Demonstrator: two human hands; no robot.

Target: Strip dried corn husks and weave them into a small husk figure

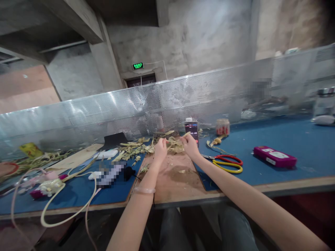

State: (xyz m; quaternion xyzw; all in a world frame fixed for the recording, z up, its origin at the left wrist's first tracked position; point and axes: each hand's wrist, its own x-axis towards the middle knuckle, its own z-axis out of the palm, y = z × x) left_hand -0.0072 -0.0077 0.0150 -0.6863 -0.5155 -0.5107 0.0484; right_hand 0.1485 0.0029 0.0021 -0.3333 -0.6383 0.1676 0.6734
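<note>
Both my hands are over the far part of a brown board set between blue mats. My left hand (160, 149) is closed in a pinch at the edge of dry, yellowish plant pieces (176, 147). My right hand (190, 145) pinches a pale dried plant strip (186, 134), just in front of the phone. Blur hides whether one piece runs between the two hands. Scissors (230, 164) with red and yellow handles lie beside my right forearm. Left of my left hand spreads a heap of dry plant scraps (133, 150).
A phone (192, 130) showing a timer stands behind my hands. To the right are a jar (222, 127) and a magenta case (274, 157). Cables (56, 212) loop over the left table edge. A perforated metal screen (146, 104) borders the back. Another person's hand (7, 168) shows far left.
</note>
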